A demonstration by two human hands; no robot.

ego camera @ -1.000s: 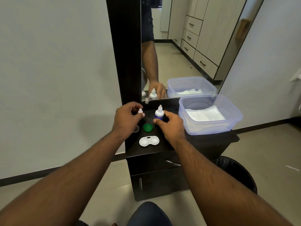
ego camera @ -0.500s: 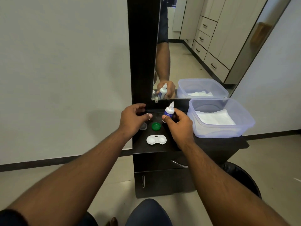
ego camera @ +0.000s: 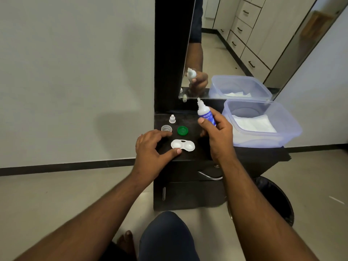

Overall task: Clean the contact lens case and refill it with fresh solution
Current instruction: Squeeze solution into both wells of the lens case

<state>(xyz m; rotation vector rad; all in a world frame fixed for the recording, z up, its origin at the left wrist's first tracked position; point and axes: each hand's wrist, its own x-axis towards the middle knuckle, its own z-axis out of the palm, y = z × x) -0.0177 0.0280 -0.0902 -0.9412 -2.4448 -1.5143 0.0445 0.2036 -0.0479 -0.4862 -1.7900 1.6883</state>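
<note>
A white two-well contact lens case [ego camera: 182,145] lies open on the dark dresser top [ego camera: 194,121]. Behind it lie a green lid [ego camera: 182,130] and a clear lid [ego camera: 166,128], and the bottle's small white cap [ego camera: 172,119] stands farther back. My right hand [ego camera: 219,136] holds the uncapped solution bottle [ego camera: 205,113] lifted above the top, its nozzle tilted up and left. My left hand [ego camera: 152,149] hovers just left of the case with fingers spread, thumb tip touching the case's left edge.
A clear plastic tub [ego camera: 263,121] with white tissues sits on the right of the dresser. A mirror [ego camera: 235,44] rises behind. A black bin [ego camera: 276,198] stands on the floor at the lower right. My knee [ego camera: 167,236] is below the dresser's drawers.
My left hand set the small white cap down at the back and came forward to the case's left side. My right hand lifted and tilted the bottle.
</note>
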